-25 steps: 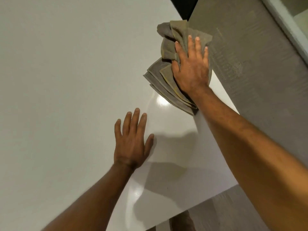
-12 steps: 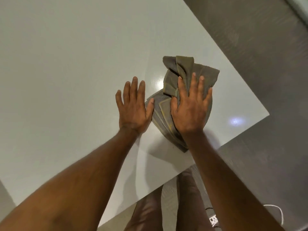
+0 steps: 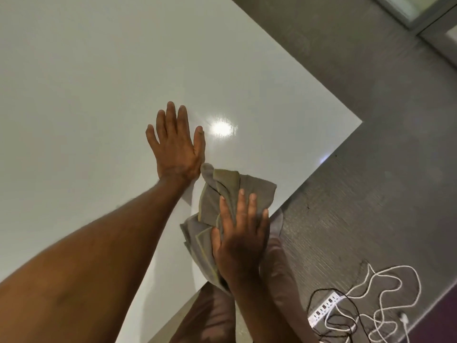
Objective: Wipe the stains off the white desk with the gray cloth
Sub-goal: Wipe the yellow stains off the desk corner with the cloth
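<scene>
The glossy white desk (image 3: 86, 82) fills the upper left, its near edge running diagonally to a corner at the right. A bunched gray cloth (image 3: 217, 194) lies at the near edge, partly hanging over it. My right hand (image 3: 241, 240) presses flat on the cloth with fingers extended. Flat on the bare desk just beyond the cloth rests my left hand (image 3: 174, 144), fingers spread, its heel touching the cloth's top fold. No stains are visible on the surface; a lamp's glare shines near my left thumb.
Gray carpet (image 3: 371, 169) lies to the right of the desk. On it at the lower right sit a white power strip (image 3: 324, 311) and tangled white and black cables (image 3: 385, 300). My legs show below the desk edge.
My right hand has dragged the cloth from the far corner back toward me to the near edge. My left hand stayed flat on the desk, now beyond the cloth.
</scene>
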The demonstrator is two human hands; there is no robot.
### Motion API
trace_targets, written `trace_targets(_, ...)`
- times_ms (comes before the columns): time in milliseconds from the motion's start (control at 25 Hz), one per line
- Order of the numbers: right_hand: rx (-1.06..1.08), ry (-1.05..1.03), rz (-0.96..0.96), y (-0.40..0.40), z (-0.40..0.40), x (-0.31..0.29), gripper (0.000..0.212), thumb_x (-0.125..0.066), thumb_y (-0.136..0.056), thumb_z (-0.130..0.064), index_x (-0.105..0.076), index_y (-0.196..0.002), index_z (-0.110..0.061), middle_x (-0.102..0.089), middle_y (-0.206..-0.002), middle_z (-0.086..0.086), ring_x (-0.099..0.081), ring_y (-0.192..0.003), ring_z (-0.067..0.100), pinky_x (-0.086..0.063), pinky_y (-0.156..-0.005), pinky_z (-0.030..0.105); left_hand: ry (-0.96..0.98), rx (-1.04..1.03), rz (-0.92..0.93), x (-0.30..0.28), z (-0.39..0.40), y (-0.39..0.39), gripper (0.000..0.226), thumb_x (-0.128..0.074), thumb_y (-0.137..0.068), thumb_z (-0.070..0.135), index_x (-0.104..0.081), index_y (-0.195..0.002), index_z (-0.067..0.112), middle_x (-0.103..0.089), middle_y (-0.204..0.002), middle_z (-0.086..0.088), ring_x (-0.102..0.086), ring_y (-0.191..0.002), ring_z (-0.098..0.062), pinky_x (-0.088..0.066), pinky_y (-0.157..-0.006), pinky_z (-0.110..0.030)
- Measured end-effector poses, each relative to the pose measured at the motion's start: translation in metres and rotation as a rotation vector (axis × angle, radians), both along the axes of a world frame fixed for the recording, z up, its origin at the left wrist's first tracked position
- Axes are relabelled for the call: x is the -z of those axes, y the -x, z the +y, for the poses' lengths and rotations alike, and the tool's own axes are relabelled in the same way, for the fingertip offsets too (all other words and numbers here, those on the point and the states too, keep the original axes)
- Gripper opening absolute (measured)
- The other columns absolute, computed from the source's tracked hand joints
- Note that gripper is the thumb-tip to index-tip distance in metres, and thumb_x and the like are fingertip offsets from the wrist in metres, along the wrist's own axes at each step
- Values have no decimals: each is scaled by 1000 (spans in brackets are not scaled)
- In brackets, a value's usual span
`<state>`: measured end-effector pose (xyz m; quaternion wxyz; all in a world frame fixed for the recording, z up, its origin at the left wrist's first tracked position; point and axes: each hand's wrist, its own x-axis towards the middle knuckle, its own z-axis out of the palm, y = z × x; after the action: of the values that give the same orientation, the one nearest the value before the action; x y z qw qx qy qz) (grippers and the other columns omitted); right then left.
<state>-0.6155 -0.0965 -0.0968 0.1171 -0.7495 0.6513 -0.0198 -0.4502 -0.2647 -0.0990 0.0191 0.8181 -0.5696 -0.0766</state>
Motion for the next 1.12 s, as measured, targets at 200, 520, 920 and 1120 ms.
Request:
trace_targets(200, 95, 50, -27, 30, -38, 6, 65, -52, -97, -41, -40, -160, -28, -34, -170, 13, -32, -158, 37, -28, -125, 61, 42, 0, -37, 6, 0, 0, 66, -21, -109, 52, -26, -165, 17, -22, -174, -10, -22, -160, -32, -21, -127, -59)
trace_targets(520, 328, 70, 5, 103, -221, 8, 65, -33, -103, -43, -28, -166, -30, -15, -176, 13, -10, -164, 33, -11, -130, 61, 79, -11, -83, 13, -1, -1, 65, -21, -110, 53, -27, -164, 18, -22, -174, -7, -23, -160, -31, -22, -127, -58)
trace_targets(920, 436, 57, -7, 91, -280, 4, 65, -32, -105, -44, -24, -167, -27, -14, -176, 15, -8, -164, 33, -6, -132, 58, 47, 0, -85, 13, -1, -1, 67, -19, -110, 55, -24, -166, 20, -18, -176, -6, -19, -162, -29, -19, -128, -57)
trace_targets(1120, 394, 50, -9, 54, -212, 1, 66, -33, -104, -45, -24, -167, -28, -15, -176, 16, -11, -164, 35, -13, -131, 60, 39, -5, -62, 11, 1, -1, 67, -20, -110, 55, -22, -166, 19, -16, -176, -6, -18, -162, -29, -17, -128, -58)
